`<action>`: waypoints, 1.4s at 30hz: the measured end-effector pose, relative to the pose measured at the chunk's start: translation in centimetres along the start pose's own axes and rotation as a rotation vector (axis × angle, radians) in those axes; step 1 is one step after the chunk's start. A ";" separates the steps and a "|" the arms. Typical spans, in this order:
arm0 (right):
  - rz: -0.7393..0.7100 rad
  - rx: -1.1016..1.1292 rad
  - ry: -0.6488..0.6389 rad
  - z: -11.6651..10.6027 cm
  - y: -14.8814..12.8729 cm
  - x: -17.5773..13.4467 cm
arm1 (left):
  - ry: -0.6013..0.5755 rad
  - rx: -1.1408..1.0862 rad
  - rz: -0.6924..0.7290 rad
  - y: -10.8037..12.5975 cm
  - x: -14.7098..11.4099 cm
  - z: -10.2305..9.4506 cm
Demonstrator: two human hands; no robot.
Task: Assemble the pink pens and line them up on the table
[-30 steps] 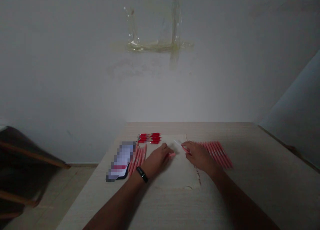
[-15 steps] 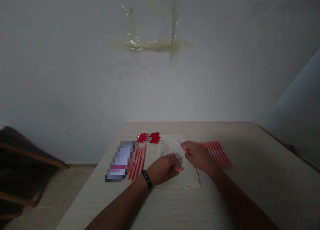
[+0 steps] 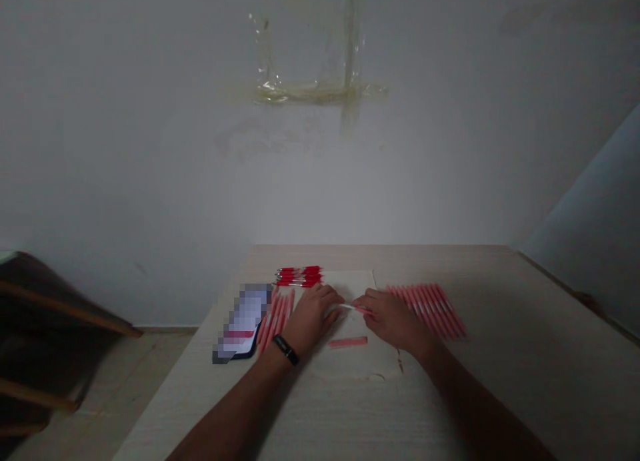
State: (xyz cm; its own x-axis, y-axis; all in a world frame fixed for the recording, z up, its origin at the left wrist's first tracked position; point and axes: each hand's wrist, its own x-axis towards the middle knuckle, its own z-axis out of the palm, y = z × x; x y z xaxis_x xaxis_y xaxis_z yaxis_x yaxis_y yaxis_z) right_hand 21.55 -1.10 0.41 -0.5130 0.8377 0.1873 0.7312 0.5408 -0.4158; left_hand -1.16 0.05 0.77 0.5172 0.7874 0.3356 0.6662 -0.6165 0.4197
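Over the paper sheet [image 3: 345,367], both hands meet at a slim pink pen [image 3: 363,310] with a thin white end. My right hand [image 3: 393,317] is closed round its pink part. At the white end, my left hand [image 3: 313,311], with a black band at the wrist, has its fingertips pinched together. Just below the hands a loose pink pen part [image 3: 349,342], like a cap or barrel, lies flat on the sheet. Whether the white end is a refill or a tip cannot be made out.
A row of pink pens [image 3: 433,311] lies right of my right hand. More pink pens [image 3: 275,321] lie beside my left wrist, next to a phone [image 3: 245,321] with a blurred screen. Several red pens [image 3: 299,276] are stacked behind. The table [image 3: 380,421] meets a taped wall [image 3: 450,147].
My left hand has let go of the pink pen part, leaving it on the sheet, and moved up to the white end of the pen. My right hand has lowered slightly.
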 end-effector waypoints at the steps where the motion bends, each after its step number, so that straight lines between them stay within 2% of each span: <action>1: -0.009 -0.011 0.001 0.1 -0.1 0.0 | -0.012 0.006 -0.003 -0.1 0.0 0.2; 12: -0.072 -0.076 0.080 0.7 -1.0 0.3 | -0.162 -0.020 -0.032 0.3 0.0 0.5; 17: -0.078 -0.121 0.107 0.5 -1.0 0.4 | -0.153 -0.036 -0.091 0.3 -0.1 0.9; 25: -0.044 -0.168 0.196 -1.0 -0.1 0.3 | -0.150 -0.011 -0.138 0.2 -0.1 0.9; 38: -0.013 -0.157 0.233 -1.5 1.7 0.3 | -0.086 0.010 -0.171 -0.2 -0.3 1.3; 42: 0.045 -0.147 0.233 -1.8 2.4 0.2 | -0.070 0.021 -0.180 -0.5 -0.3 1.4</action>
State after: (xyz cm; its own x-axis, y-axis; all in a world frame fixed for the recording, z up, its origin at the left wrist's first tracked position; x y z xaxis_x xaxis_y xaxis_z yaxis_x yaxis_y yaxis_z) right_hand 23.98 0.49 1.02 -0.3739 0.8470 0.3778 0.8171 0.4936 -0.2980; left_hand -0.89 0.16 -0.76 0.4247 0.8837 0.1970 0.7616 -0.4663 0.4500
